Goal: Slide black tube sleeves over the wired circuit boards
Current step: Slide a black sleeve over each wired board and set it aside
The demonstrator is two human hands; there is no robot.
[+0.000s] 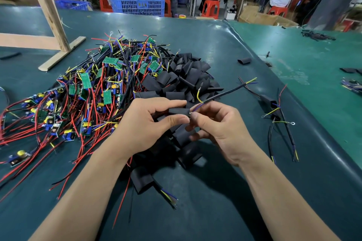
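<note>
Your left hand [148, 121] pinches a black tube sleeve [178, 111] between thumb and forefinger, holding it roughly level above the worktop [225, 49]. Your right hand [219, 125] meets it from the 3 o'clock side, thumb and fingers pinched on the wires right at the sleeve's mouth. From that pinch a black cable [225, 93] runs up toward 1 o'clock, ending in bared yellow and blue strands, and a short yellow lead curls up toward 12 o'clock. Whether a circuit board already sits inside the sleeve cannot be told; the sleeve hides it.

Directly below and beyond your hands, from 6 to 12 o'clock, lies a heap of loose black sleeves [184, 76]. Touching it at 10 o'clock is a big tangle of wired circuit boards [86, 92], green boards among red, black, yellow and blue wires, with red leads fanning out toward 8 o'clock. At 3 o'clock, apart from the heap, a sleeved unit [271, 103] rests with its cables trailing toward 5 o'clock. A single sleeve [244, 61] lies alone at 1 o'clock. A wooden frame [52, 17] stands at 11 o'clock, and a blue crate [137, 3] sits past the worktop's far edge.
</note>
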